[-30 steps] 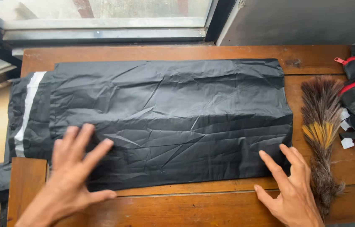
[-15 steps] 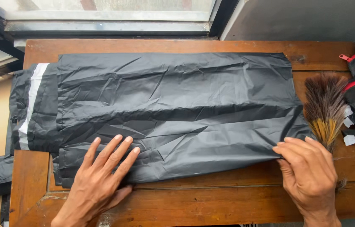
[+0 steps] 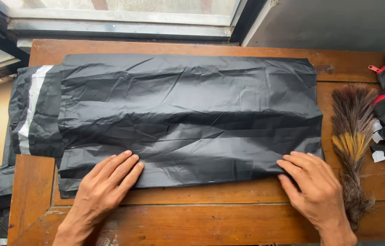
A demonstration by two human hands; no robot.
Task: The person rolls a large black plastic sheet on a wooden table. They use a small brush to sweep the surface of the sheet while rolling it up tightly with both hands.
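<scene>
I see the black rain garment (image 3: 188,114) lying lengthwise left to right; my left hand (image 3: 106,184) and right hand (image 3: 308,184) press flat, fingers together, on its near edge

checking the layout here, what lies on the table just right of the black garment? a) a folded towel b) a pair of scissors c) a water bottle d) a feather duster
d: a brown feather duster with some yellow feathers lies on the wooden table just right of the black garment, beside the right hand.
</scene>
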